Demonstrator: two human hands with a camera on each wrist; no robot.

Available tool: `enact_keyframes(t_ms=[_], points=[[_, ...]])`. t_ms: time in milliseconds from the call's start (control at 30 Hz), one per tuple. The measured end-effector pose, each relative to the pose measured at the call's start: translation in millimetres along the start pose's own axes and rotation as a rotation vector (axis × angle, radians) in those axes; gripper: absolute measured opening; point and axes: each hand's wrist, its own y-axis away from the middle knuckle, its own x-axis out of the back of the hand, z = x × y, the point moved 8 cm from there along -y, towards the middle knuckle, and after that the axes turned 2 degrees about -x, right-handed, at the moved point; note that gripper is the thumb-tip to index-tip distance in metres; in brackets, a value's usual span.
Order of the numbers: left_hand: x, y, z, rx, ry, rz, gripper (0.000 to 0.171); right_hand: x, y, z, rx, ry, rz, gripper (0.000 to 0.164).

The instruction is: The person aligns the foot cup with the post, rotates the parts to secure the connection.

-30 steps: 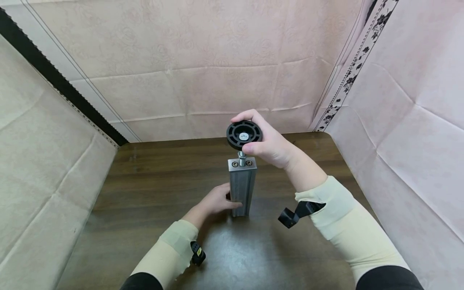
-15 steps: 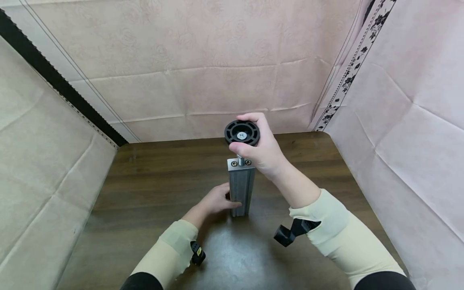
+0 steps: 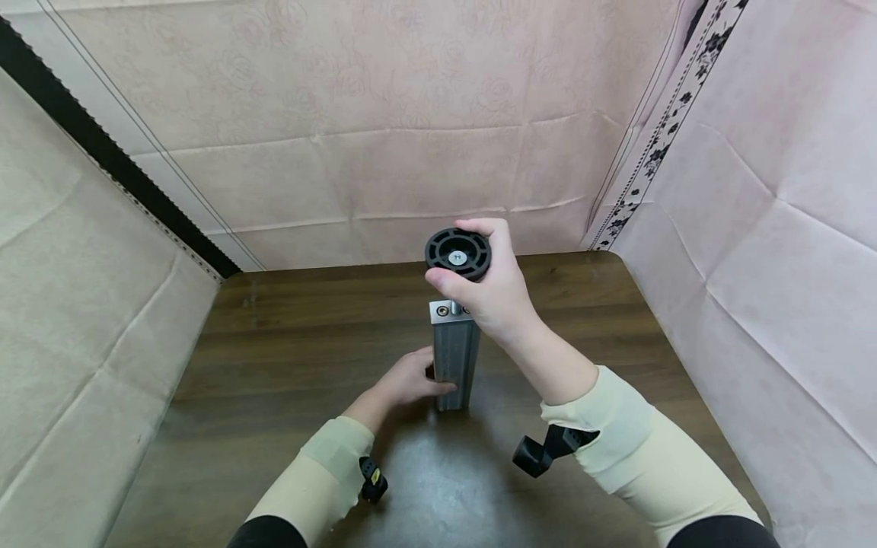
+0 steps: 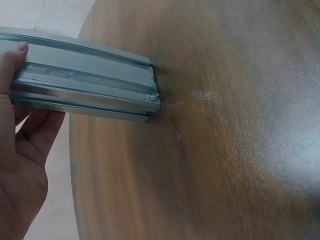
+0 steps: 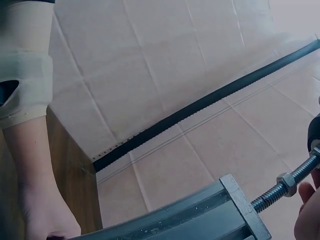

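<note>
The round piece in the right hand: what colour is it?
The round piece is black, clearest from the head.

Right hand [image 3: 499, 288] grips black disc [image 3: 457, 254]; left hand [image 3: 409, 377], apparently, metal post [image 3: 455, 354].

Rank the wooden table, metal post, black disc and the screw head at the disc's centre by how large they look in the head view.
1. wooden table
2. metal post, narrower than the disc but much longer
3. black disc
4. screw head, by far the smallest

Right grip [image 3: 503, 288] further clockwise around black disc [image 3: 457, 256]
</note>
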Motion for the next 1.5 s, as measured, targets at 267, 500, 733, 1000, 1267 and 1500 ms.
enact_keyframes(t_ms=[267, 500, 733, 1000, 1267, 1500], points=[[0.4, -0.6, 0.3, -0.010, 0.002, 0.005, 0.050, 2.0, 3.5, -2.4, 0.009, 0.091, 0.088, 0.064], [0.8, -0.5, 1.8, -0.016, 0.009, 0.003, 0.049, 3.5, 5.9, -2.4, -0.017, 0.146, 0.153, 0.065], [1.3, -0.8, 0.4, -0.009, 0.010, 0.000, 0.047, 3.4, 6.6, -2.9, -0.052, 0.209, 0.184, 0.067], [0.8, -1.7, 0.9, -0.020, 0.003, -0.001, 0.047, 5.5, 4.3, -3.5, -0.059, 0.240, 0.123, 0.070], [1.3, -1.1, 3.7, -0.032, -0.036, 0.015, 0.047, 12.8, -3.7, -18.7, 0.087, 0.222, 0.108, 0.112], [-0.8, -0.7, 1.9, -0.027, -0.050, 0.002, 0.044, 18.4, -39.4, -24.9, 0.089, -0.118, -0.210, 0.108]])
